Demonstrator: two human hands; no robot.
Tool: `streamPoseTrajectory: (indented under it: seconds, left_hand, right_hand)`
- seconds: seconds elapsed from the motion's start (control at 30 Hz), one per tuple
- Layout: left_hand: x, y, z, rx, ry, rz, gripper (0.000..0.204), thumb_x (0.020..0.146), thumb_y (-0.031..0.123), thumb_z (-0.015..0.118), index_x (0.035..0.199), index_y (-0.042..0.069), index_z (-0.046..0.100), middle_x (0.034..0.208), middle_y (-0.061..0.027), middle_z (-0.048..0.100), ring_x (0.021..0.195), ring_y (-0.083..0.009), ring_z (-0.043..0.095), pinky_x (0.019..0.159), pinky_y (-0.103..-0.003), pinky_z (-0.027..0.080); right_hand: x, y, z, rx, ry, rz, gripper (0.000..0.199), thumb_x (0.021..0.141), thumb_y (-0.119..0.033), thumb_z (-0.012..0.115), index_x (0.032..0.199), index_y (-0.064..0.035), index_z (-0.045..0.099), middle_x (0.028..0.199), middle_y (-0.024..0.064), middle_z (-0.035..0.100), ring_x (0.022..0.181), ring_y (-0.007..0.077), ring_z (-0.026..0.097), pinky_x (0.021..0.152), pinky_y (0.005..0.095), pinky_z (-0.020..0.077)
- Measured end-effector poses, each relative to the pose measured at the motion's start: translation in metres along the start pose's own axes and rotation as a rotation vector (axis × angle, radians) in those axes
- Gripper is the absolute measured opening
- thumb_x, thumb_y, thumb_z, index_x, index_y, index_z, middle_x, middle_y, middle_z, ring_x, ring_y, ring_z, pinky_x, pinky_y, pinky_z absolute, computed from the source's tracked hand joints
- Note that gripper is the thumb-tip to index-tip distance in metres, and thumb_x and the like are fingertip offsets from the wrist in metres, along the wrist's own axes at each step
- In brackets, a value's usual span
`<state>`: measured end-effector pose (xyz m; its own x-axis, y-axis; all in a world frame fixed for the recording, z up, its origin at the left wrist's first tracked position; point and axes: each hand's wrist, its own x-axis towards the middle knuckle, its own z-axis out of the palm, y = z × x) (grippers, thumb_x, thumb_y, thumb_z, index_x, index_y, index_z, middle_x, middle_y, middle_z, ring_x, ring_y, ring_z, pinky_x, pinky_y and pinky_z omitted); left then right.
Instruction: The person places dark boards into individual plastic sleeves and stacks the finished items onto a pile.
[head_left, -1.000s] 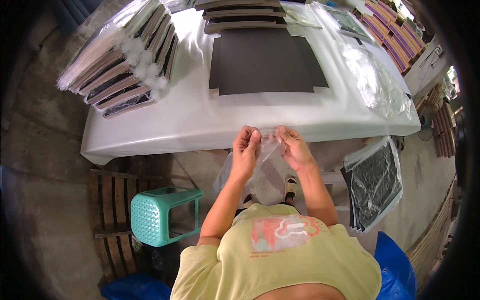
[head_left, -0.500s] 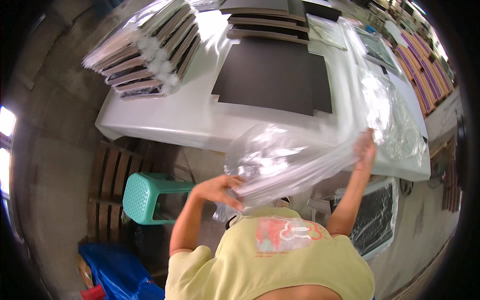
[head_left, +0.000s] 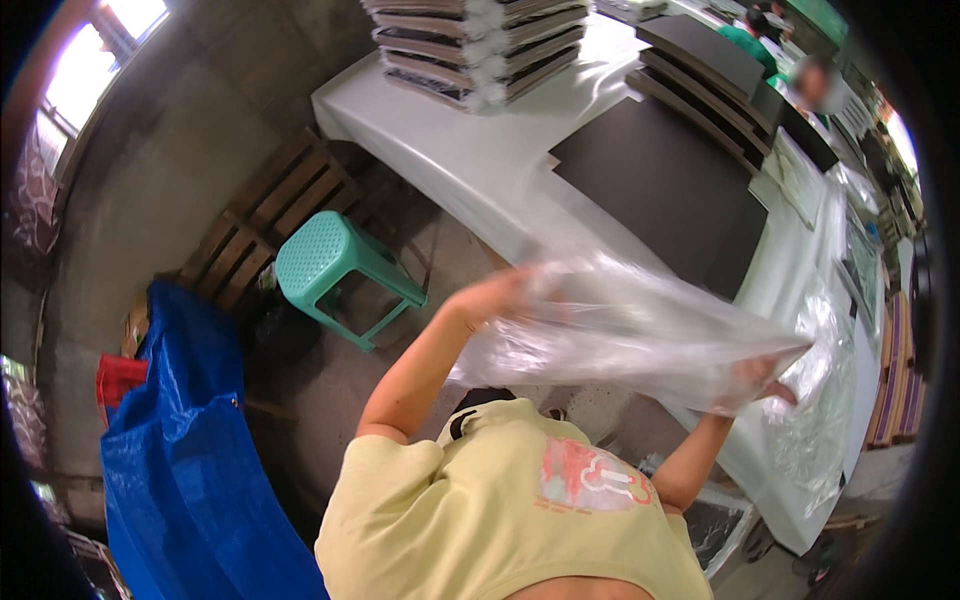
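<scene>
- Clear plastic film (head_left: 630,335): one, spanning between both hands; best drawn evenly taut.
- Left hand (head_left: 498,297): at film's left end, blurred; closure indeterminable.
- Right hand (head_left: 755,382): opposite end, partly veiled by film; hold unclear.

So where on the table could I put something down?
The white table is bare between the wrapped stack and dark boards. Crowded: its right side, under clear plastic, and its front, where the left hand and right hand handle film.

Clear plastic (head_left: 630,335) spread wide (bunched a second ago), view swung left
</scene>
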<state>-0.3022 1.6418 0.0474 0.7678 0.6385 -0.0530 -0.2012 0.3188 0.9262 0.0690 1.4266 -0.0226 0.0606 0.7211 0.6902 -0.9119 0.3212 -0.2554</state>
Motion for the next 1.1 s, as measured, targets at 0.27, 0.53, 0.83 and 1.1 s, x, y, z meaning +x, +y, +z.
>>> streamPoseTrajectory:
  seconds: [0.27, 0.53, 0.83, 1.1]
  left_hand:
    - [0.016, 0.043, -0.065, -0.777, -0.405, 0.413, 0.079, 0.064, 0.052, 0.065, 0.122, 0.006, 0.036, 0.107, -0.0105, 0.053, 0.085, -0.0208, 0.056, 0.074, -0.036, 0.046]
    - [0.042, 0.101, -0.084, -1.053, -0.38, 0.57, 0.043, 0.072, 0.033, 0.065, 0.1, 0.002, 0.056, 0.093, -0.006, 0.058, 0.083, -0.0196, 0.056, 0.075, -0.036, 0.045]
    - [0.105, 0.033, -0.182, -0.649, -0.01, 0.067, 0.047, 0.08, 0.04, 0.054, 0.114, 0.008, 0.049, 0.106, -0.0072, 0.054, 0.093, -0.0241, 0.053, 0.083, -0.036, 0.042]
    - [0.17, 0.04, -0.22, -0.708, 0.011, -0.012, 0.05, 0.078, 0.037, 0.055, 0.118, 0.008, 0.045, 0.11, -0.0068, 0.052, 0.096, -0.0228, 0.051, 0.084, -0.035, 0.041]
  right_hand:
    - [0.044, 0.078, 0.006, -0.378, -0.202, 0.547, 0.045, 0.081, -0.042, 0.053, 0.111, -0.0091, 0.049, 0.071, -0.0024, 0.047, 0.058, 0.0099, 0.044, 0.048, 0.0247, 0.0362]
    - [0.034, 0.096, -0.019, -0.647, 0.77, 0.446, 0.048, 0.08, -0.042, 0.054, 0.112, -0.0079, 0.048, 0.077, -0.0009, 0.049, 0.064, 0.0107, 0.045, 0.053, 0.0245, 0.0375]
    - [0.093, 0.178, -0.017, -0.923, 0.755, 0.704, 0.051, 0.078, -0.043, 0.055, 0.113, -0.0065, 0.048, 0.084, 0.0009, 0.051, 0.071, 0.0116, 0.047, 0.06, 0.0242, 0.039]
    - [0.115, 0.195, -0.022, -0.941, 0.808, 0.649, 0.054, 0.077, -0.044, 0.056, 0.113, -0.0053, 0.048, 0.091, 0.0025, 0.053, 0.077, 0.0125, 0.049, 0.066, 0.0239, 0.0404]
